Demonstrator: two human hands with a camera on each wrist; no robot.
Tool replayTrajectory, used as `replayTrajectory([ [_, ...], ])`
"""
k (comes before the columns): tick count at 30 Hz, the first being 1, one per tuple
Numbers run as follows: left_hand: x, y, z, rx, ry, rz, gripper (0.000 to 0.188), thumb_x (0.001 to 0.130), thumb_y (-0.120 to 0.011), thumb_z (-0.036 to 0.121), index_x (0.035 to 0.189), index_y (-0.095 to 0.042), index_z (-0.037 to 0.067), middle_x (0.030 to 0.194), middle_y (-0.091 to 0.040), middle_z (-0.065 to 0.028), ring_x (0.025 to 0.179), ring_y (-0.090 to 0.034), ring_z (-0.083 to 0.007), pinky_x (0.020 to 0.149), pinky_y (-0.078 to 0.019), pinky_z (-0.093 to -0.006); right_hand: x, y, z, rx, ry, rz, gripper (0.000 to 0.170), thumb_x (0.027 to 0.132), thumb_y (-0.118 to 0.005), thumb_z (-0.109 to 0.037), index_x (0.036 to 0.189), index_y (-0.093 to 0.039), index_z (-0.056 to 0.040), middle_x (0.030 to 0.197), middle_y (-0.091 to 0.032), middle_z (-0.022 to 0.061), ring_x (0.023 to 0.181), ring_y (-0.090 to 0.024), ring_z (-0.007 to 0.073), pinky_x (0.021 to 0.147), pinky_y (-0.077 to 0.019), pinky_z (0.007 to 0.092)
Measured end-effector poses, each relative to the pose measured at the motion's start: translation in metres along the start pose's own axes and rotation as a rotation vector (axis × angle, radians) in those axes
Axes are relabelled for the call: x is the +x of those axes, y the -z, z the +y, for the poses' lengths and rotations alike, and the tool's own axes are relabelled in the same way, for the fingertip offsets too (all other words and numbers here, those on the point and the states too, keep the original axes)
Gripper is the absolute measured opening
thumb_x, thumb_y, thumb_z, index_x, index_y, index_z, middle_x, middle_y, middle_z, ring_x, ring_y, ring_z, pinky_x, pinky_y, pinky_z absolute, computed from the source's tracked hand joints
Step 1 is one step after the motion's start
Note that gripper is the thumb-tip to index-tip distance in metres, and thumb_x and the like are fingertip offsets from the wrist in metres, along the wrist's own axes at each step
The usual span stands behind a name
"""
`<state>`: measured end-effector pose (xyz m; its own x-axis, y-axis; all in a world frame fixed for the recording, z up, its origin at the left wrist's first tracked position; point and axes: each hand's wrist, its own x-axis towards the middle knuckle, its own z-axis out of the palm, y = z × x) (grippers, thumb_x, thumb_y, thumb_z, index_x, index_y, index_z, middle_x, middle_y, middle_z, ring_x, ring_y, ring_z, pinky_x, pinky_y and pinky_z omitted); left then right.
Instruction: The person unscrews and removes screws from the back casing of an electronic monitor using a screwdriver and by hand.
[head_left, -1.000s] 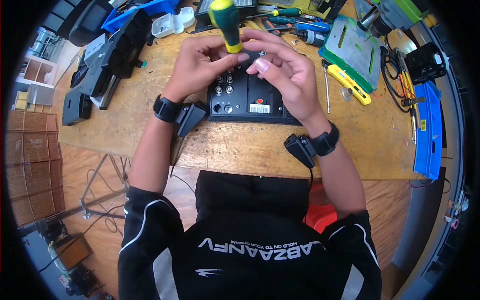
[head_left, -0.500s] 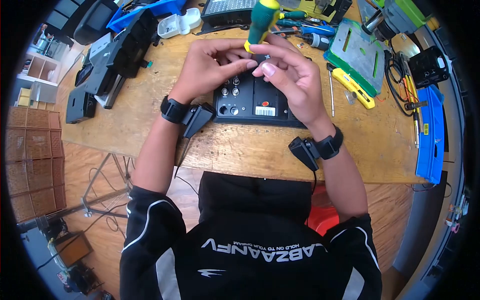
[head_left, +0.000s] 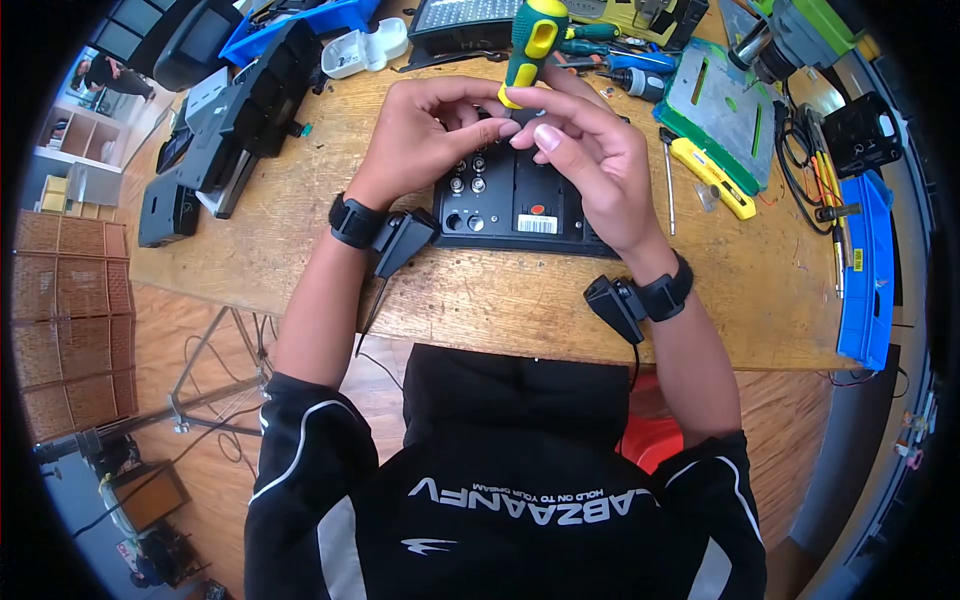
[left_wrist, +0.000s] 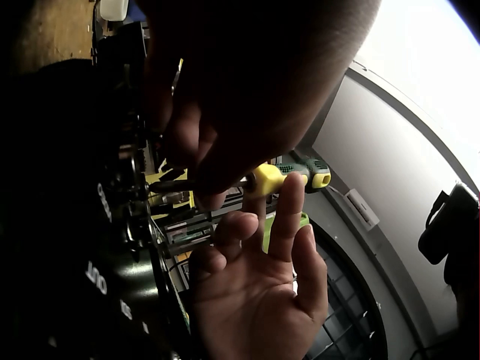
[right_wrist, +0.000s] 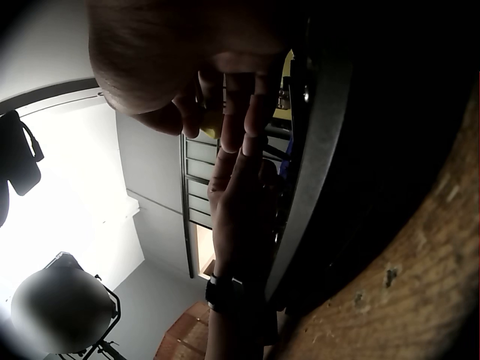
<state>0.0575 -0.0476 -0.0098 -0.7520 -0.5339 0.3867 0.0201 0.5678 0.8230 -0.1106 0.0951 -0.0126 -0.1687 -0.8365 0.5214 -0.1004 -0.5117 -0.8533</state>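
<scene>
A screwdriver (head_left: 537, 42) with a green and yellow handle stands nearly upright over a black electronic device (head_left: 520, 190) with round metal connectors on its face. My left hand (head_left: 412, 142) pinches the screwdriver's shaft just below the handle, thumb and fingers brought together, as the left wrist view shows. My right hand (head_left: 600, 170) is at the yellow collar, its index finger extended against the handle and its thumb apart from it. In the left wrist view the shaft runs toward the device's connectors (left_wrist: 135, 187). The screwdriver's tip is hidden by my hands in the head view.
Right of the device lie a thin metal rod (head_left: 670, 190), a yellow utility knife (head_left: 712, 178) and a drill press base (head_left: 715, 110). A blue bin (head_left: 868, 270) stands at the right edge. Black equipment (head_left: 240, 120) is on the left, a white case (head_left: 365, 48) behind.
The screwdriver's handle, leaning left a second ago, now stands further right and nearer upright. My right index finger has come to its collar. The whole head view has shifted slightly.
</scene>
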Motion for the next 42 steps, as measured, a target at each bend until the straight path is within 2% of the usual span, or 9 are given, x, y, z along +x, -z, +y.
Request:
replayTrajectory([
  [4,0.000,0.000,0.001,0.046,0.027,0.002,0.028,0.085,-0.084,0.009,0.109,-0.075,0.000,0.074,-0.065,0.0032,0.064,-0.051,-0.0025,0.060,-0.0420,-0.0213,0.000,0.001,0.003,-0.021,-0.002,0.013,0.033,0.098,-0.065,-0.014,0.128,-0.071,-0.0026,0.145,-0.056,0.0164,0.102,-0.067,0.0116,0.084,-0.0535,0.0238],
  [9,0.000,0.001,0.004,0.143,-0.033,0.023,0.021,0.082,-0.087,0.015,0.083,-0.071,0.001,0.065,-0.054,0.0053,0.062,-0.046,-0.0040,0.057,-0.0367,-0.0243,0.001,0.001,0.003,-0.024,0.029,0.000,0.032,0.097,-0.065,-0.016,0.126,-0.072,-0.0044,0.146,-0.057,0.0130,0.105,-0.066,0.0119,0.081,-0.0531,0.0228],
  [16,0.001,0.000,0.000,0.151,0.018,0.052,0.021,0.081,-0.089,0.018,0.087,-0.076,0.002,0.068,-0.059,0.0051,0.064,-0.049,-0.0039,0.059,-0.0401,-0.0230,0.002,0.001,0.004,-0.034,0.041,-0.003,0.031,0.097,-0.065,-0.018,0.124,-0.073,-0.0040,0.146,-0.057,0.0135,0.104,-0.066,0.0128,0.079,-0.0539,0.0232],
  [19,-0.001,-0.003,-0.005,0.117,-0.073,0.125,0.025,0.077,-0.092,0.022,0.086,-0.077,0.004,0.062,-0.056,0.0055,0.057,-0.045,-0.0027,0.052,-0.0369,-0.0220,0.000,0.000,0.004,-0.038,0.042,-0.006,0.031,0.097,-0.065,-0.017,0.123,-0.073,-0.0040,0.147,-0.057,0.0131,0.100,-0.067,0.0121,0.079,-0.0538,0.0232],
  [27,-0.001,-0.002,-0.014,0.153,0.030,0.172,0.040,0.069,-0.097,0.028,0.074,-0.072,-0.002,0.061,-0.063,-0.0020,0.053,-0.056,-0.0071,0.051,-0.0447,-0.0244,0.002,-0.003,0.003,-0.060,0.068,-0.066,0.030,0.096,-0.065,-0.013,0.123,-0.073,-0.0034,0.147,-0.057,0.0129,0.083,-0.066,0.0084,0.076,-0.0535,0.0231],
  [34,0.001,0.001,-0.003,0.175,0.064,0.132,0.035,0.071,-0.095,0.025,0.074,-0.070,0.001,0.060,-0.063,-0.0001,0.054,-0.056,-0.0073,0.052,-0.0451,-0.0251,0.003,-0.008,0.002,-0.078,0.083,-0.097,0.033,0.095,-0.066,-0.010,0.127,-0.071,-0.0028,0.145,-0.060,0.0131,0.075,-0.062,0.0057,0.073,-0.0522,0.0217],
  [36,0.001,0.005,-0.003,0.153,0.026,-0.010,0.024,0.078,-0.089,0.019,0.085,-0.073,0.001,0.072,-0.070,-0.0027,0.065,-0.063,-0.0100,0.061,-0.0507,-0.0271,0.002,-0.005,0.001,-0.032,0.035,-0.097,0.037,0.094,-0.066,-0.009,0.130,-0.069,-0.0038,0.143,-0.061,0.0137,0.072,-0.059,0.0045,0.070,-0.0512,0.0209],
  [39,0.002,-0.002,-0.004,-0.046,-0.125,0.066,0.019,0.084,-0.081,0.011,0.098,-0.074,0.000,0.090,-0.075,-0.0073,0.082,-0.070,-0.0145,0.075,-0.0549,-0.0307,0.002,-0.003,0.003,-0.066,0.057,-0.120,0.038,0.094,-0.067,-0.010,0.131,-0.068,-0.0048,0.144,-0.060,0.0143,0.070,-0.059,0.0042,0.068,-0.0504,0.0202],
  [42,0.003,0.006,-0.006,0.120,-0.210,-0.055,0.020,0.087,-0.077,0.008,0.106,-0.074,0.000,0.100,-0.076,-0.0086,0.091,-0.071,-0.0170,0.082,-0.0554,-0.0320,0.000,-0.005,0.003,-0.057,0.058,-0.117,0.032,0.095,-0.067,-0.010,0.126,-0.071,-0.0047,0.145,-0.059,0.0146,0.072,-0.061,0.0043,0.069,-0.0510,0.0202],
])
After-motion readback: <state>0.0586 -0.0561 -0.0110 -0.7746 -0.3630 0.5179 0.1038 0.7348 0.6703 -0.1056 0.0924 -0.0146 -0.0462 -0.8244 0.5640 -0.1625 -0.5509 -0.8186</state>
